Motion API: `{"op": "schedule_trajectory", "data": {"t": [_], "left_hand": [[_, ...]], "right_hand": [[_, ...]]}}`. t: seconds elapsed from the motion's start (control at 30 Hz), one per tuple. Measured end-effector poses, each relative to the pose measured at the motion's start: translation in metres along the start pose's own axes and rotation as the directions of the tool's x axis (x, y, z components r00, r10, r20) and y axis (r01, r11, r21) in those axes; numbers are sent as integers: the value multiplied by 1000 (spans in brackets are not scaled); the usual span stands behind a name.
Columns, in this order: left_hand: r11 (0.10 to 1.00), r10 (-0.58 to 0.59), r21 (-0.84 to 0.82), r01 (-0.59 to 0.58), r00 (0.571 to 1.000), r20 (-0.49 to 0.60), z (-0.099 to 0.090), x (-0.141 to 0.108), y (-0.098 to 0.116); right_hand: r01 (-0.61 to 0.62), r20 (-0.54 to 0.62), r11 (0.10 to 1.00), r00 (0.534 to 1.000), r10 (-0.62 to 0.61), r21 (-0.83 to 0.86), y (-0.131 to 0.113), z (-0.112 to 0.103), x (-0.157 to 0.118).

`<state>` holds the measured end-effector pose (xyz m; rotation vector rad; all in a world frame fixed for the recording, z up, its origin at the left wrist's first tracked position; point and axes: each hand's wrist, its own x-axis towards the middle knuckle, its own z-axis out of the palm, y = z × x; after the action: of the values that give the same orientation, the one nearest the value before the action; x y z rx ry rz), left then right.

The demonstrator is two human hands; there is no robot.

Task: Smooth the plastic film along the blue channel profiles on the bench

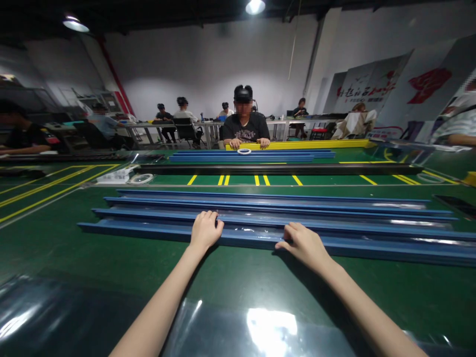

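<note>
Several long blue channel profiles lie side by side across the green table. My left hand (205,230) is over the nearest blue channel (141,230), left of its middle. Its fingers are bent over the channel, with their tips partly hidden. Farther right, my right hand (303,241) grips the near wall of the same channel. The thumb is on the near side and the fingers curl inside. Glossy clear film shows in the channels.
Clear sheeting (219,327) covers the near table edge. Beyond the channels are a long black bar (278,169), more blue profiles (241,157) and a white ring (244,151). A person (246,126) faces me across the table. A phone (455,204) lies at right.
</note>
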<state>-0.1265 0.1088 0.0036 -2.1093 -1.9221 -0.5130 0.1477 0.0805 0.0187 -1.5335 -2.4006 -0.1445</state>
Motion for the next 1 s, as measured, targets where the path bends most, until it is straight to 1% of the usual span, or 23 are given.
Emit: {"op": "schedule_trajectory", "data": {"t": [0.07,0.1,0.17,0.23,0.33,0.37,0.43,0.5,0.57,0.7,0.73,0.8,0.87,0.93,1.0], "left_hand": [[997,-9,-83,12,1000,29,-1,3,-3],[992,-13,-123,17,999,35,-2,5,-5],[984,-3,-175,8,1000,27,-2,12,-6],[984,38,-175,-36,999,9,-2,23,-4],[985,120,-130,-116,993,23,0,45,3],[984,138,-115,-134,990,33,1,53,6],[984,164,-82,-158,984,70,6,69,12],[989,142,-56,-136,982,128,12,82,17],[992,124,-50,-117,979,161,19,91,21],[994,99,-62,-87,967,235,32,101,25],[995,92,-67,-77,960,263,34,103,25],[995,80,-74,-59,944,320,37,106,25],[996,75,-79,-49,927,367,38,108,25],[995,78,-82,-49,913,400,37,110,25],[995,80,-83,-50,902,424,37,111,25]], "right_hand": [[18,92,999,996,-22,45,5,-7,8],[14,120,998,992,-23,68,8,-10,13],[-35,126,993,992,21,111,15,-13,24],[-83,65,988,995,75,131,24,-10,37],[-57,-72,995,995,63,88,37,1,58],[-53,-100,997,993,58,57,40,5,64],[-78,-114,997,991,77,-8,45,14,76],[-114,-83,992,991,109,-62,48,20,86],[-131,-42,986,991,128,-99,48,24,94],[-177,-6,978,984,177,-109,52,26,105],[-189,23,977,981,192,-96,54,27,107],[-208,120,976,969,214,-60,57,28,110],[-235,217,971,947,236,-32,59,29,112],[-266,272,964,926,263,-29,59,30,114],[-286,302,958,910,283,-35,58,31,116]]}}
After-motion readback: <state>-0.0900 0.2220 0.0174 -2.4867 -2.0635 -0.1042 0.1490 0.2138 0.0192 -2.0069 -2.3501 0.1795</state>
